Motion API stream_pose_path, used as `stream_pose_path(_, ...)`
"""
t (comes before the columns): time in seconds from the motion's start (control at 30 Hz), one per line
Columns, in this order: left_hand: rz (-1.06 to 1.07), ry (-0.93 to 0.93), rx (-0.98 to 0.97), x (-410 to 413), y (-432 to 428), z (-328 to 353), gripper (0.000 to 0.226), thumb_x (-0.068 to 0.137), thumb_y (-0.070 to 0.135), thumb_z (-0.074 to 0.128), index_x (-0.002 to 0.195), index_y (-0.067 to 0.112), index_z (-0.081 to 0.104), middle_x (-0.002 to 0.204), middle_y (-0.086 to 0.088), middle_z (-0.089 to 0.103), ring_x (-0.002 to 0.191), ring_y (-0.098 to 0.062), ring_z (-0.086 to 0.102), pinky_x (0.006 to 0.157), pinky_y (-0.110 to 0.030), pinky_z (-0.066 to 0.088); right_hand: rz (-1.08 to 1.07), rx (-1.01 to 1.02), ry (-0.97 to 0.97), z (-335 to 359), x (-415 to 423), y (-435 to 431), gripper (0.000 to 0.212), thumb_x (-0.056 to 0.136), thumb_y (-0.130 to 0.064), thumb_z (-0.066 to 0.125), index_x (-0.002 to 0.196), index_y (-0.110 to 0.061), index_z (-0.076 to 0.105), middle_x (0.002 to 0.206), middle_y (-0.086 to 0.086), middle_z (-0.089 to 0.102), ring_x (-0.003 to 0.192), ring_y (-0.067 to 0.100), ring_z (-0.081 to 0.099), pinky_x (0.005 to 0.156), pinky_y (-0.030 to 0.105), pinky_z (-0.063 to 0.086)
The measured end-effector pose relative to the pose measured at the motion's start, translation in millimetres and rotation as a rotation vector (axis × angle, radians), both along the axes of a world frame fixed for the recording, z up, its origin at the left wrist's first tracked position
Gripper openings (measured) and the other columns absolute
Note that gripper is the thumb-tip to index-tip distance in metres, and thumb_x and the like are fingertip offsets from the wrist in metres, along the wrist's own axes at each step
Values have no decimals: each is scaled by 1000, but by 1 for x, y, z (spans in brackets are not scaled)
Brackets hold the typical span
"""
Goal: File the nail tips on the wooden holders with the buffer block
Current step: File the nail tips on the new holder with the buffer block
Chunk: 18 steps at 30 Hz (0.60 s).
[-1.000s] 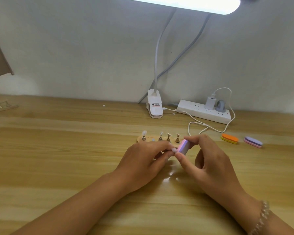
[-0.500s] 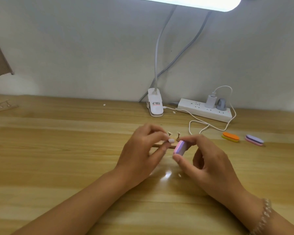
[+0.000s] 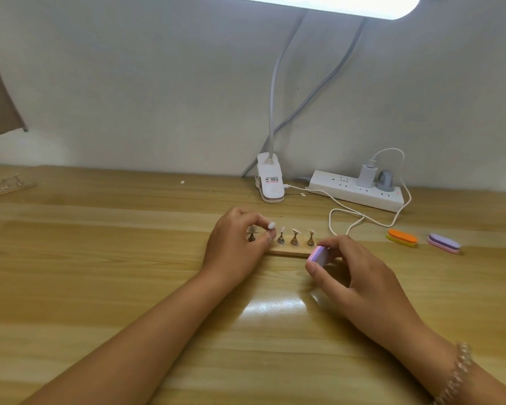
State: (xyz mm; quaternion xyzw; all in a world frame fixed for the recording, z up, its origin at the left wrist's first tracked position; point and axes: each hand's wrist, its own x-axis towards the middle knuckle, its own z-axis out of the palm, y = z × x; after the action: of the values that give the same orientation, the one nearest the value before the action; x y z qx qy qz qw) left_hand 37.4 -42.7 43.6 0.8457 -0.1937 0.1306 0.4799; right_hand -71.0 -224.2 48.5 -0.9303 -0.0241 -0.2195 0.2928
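A wooden holder (image 3: 289, 252) lies mid-table with a row of small metal stands carrying white nail tips (image 3: 295, 231). My left hand (image 3: 234, 249) covers the holder's left part and pinches one white nail tip (image 3: 271, 225) between thumb and fingers, just above the row. My right hand (image 3: 360, 276) sits at the holder's right end and grips a pink and lilac buffer block (image 3: 319, 256) between thumb and fingers, low over the table. The block is apart from the nail tips.
An orange buffer (image 3: 402, 237) and a purple buffer (image 3: 444, 243) lie to the right. Behind stand a white lamp clamp (image 3: 270, 185) and a power strip (image 3: 357, 191) with a looping white cable (image 3: 345, 220). A second wooden holder (image 3: 6, 187) lies far left.
My left hand has drawn away from the buffer block toward the holder with the nail tip in its fingers. My right hand with the block has sunk slightly to the right.
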Motion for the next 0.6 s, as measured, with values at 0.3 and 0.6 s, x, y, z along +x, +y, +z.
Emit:
stream_pose_path(0.3,1,51,112,-3,3,3,23,82,27,76,101,30,65,98,16,61,100,-10,57,85,-29,46,40,-72,18,-2,-1,-2,36,86,-53,55,116,-32,57,109,-23,56,101,-2,54,85,21,44)
stream_pose_path(0.6,7,78,197,-6,26,7,4,89,29,70,92,27,69,101,11,62,100,-12,60,94,-39,48,86,-153,16,-1,-2,-2,38,86,-53,53,116,-30,58,110,-20,56,103,-1,52,88,21,42)
